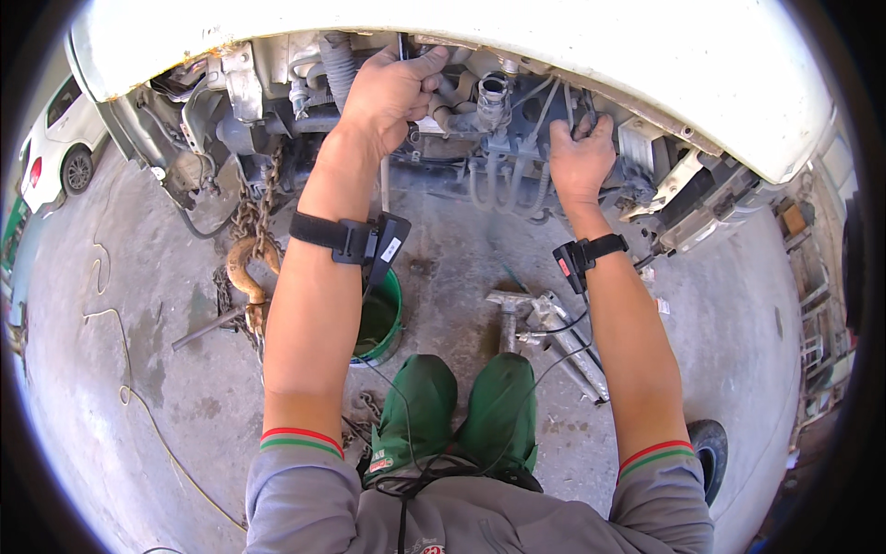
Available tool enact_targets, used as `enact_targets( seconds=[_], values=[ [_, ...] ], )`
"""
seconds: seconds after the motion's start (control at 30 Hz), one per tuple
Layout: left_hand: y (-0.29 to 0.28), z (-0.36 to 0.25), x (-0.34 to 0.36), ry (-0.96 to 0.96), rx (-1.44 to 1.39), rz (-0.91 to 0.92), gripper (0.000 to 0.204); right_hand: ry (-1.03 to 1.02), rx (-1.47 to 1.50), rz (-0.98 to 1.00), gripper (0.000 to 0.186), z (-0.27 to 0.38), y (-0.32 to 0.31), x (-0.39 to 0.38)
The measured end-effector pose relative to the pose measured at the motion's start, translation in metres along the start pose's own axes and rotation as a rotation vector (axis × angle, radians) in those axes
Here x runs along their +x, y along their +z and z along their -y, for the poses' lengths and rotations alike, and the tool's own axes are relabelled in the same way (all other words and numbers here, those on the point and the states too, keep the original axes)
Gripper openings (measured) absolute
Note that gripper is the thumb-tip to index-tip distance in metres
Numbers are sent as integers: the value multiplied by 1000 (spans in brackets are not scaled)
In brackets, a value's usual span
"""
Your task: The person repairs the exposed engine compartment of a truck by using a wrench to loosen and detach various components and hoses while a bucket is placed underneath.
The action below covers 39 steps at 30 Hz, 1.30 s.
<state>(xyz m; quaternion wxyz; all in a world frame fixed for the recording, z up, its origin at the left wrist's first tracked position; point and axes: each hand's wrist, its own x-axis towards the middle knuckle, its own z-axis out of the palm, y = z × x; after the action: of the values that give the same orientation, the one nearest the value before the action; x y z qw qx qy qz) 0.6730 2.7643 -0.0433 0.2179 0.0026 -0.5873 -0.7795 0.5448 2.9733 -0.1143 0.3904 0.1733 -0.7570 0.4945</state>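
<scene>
Both my hands reach up into the exposed parts under the rusty edge of a white vehicle panel. My left hand is closed, its thumb and fingers curled together beside a ribbed grey hose. A pale rod runs down below that hand; whether it is held is unclear. My right hand has its fingers bent in among thin metal lines, and what they grip is hidden. Between the hands an open-ended pipe neck points up. Curved pipes hang beneath it.
A rusty chain with a large hook hangs at left. On the concrete floor are a green bucket, a metal jack-like tool, a tyre and a thin cord. Cluttered shelves stand far right, a white car far left.
</scene>
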Motion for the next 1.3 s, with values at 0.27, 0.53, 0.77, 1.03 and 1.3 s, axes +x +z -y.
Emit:
enact_targets(
  seconds=[0.27, 0.53, 0.77, 1.03, 1.3],
  values=[
    [-5, -6, 8, -57, 38, 62, 17, -37, 54, -36, 30, -6, 4, 1],
    [1, -1, 9, -54, 27, -17, 16, -48, 86, 25, 33, -8, 0, 1],
    [12, -3, -7, 9, 24, -64, 13, -12, 55, 61, 36, -5, -7, 1],
    [2, 83, -132, -12, 576, -531, 18, 41, 46, 118, 35, -4, -8, -1],
    [-21, 188, -203, -235, 273, -382, 21, -197, -179, -53, 53, -33, 11, 8]
  ],
)
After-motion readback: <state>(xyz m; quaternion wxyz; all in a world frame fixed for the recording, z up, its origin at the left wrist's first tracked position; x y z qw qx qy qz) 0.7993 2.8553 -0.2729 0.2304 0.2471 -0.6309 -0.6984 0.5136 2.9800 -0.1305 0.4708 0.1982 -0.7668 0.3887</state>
